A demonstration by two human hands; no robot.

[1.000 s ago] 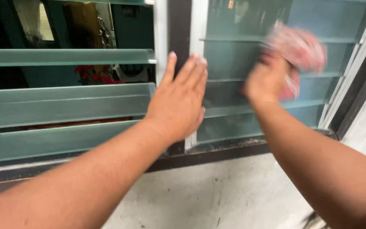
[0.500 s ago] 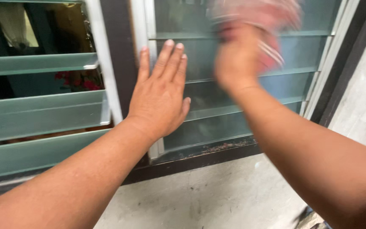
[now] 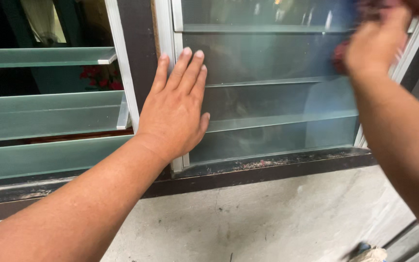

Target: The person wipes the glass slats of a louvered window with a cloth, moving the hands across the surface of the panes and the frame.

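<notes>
My left hand (image 3: 173,109) lies flat with fingers spread against the left edge of the right louvre window (image 3: 277,97), over its pale metal frame. My right hand (image 3: 377,43) is at the upper right of that window, blurred, gripping a reddish cloth (image 3: 340,56) that shows below and above the fist, pressed to a greenish glass slat. The slats of this window are tilted shut.
A second louvre window (image 3: 49,111) to the left has its slats partly open, with red flowers (image 3: 98,77) seen through the gap. A dark frame post (image 3: 139,43) separates the two. A dirty dark sill (image 3: 267,167) runs above a grey concrete wall (image 3: 267,218).
My right hand with the cloth has swept from the window's upper middle to its upper right corner. My left hand has stayed flat on the frame; the view shifted slightly.
</notes>
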